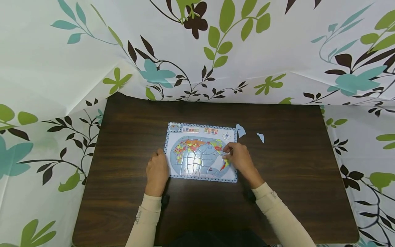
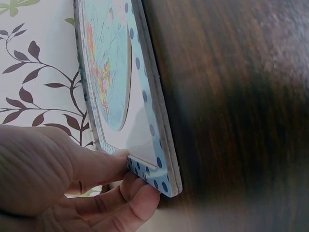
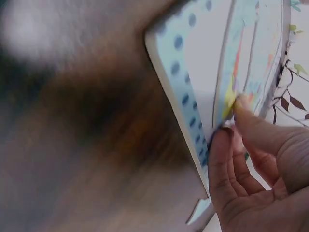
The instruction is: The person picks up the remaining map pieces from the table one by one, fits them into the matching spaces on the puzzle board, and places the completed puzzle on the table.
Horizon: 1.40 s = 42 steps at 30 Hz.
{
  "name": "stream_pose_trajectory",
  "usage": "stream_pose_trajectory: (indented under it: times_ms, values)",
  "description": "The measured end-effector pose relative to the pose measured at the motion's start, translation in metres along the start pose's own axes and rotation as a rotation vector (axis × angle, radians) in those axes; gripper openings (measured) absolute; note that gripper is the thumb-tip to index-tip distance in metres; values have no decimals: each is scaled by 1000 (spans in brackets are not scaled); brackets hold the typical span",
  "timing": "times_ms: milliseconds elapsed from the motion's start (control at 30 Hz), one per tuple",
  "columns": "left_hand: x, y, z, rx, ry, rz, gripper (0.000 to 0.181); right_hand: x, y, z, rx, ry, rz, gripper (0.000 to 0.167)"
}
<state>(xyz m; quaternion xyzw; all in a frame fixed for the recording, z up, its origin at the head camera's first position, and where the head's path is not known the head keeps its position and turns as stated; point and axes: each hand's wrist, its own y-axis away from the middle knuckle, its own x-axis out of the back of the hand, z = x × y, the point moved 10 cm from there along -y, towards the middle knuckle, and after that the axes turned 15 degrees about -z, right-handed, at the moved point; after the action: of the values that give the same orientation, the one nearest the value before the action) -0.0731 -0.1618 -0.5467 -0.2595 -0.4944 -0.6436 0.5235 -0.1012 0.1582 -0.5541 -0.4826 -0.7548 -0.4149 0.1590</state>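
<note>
A world-map jigsaw puzzle (image 1: 191,161) lies on the table in a white tray with a blue dotted border. My left hand (image 1: 157,171) grips the tray's left edge; in the left wrist view its thumb (image 2: 113,164) lies on top of the border. My right hand (image 1: 242,158) is over the map's right side, and its thumb and index finger pinch a puzzle piece (image 3: 229,102) at the tray's right edge; the fingers partly hide it. White backing (image 1: 218,162) shows through a gap beside this hand.
Two loose light-blue puzzle pieces, a larger one (image 1: 240,130) and a smaller one (image 1: 261,137), lie right of the tray's top corner. The dark wooden table (image 1: 293,171) is bordered by leaf-patterned cloth (image 1: 259,75) behind and on both sides.
</note>
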Motion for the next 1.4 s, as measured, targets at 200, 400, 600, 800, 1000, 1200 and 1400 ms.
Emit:
stream_pose_trajectory:
  times_ms: [200,400,600,800,1000,1200,1400]
  values:
    - [-1,-2,-3,3,36,-17,5,25,-4,6,-24,11,59,21]
    - [-1,-2,-5,9,37,-47,7,62,-13,18,-54,18,141,26]
    - [-3,-3,-6,10,26,-66,7,86,-22,35,-135,-3,176,34]
    - [-3,-3,-7,22,32,-72,9,94,-34,39,-183,23,169,40]
    - [-3,-4,-7,27,30,-66,11,95,-42,36,-212,81,167,42]
    - [-3,-3,-6,18,38,-61,11,89,-47,35,-243,122,150,45]
    - [-2,-4,-7,15,31,-54,11,85,-51,35,-249,116,144,43]
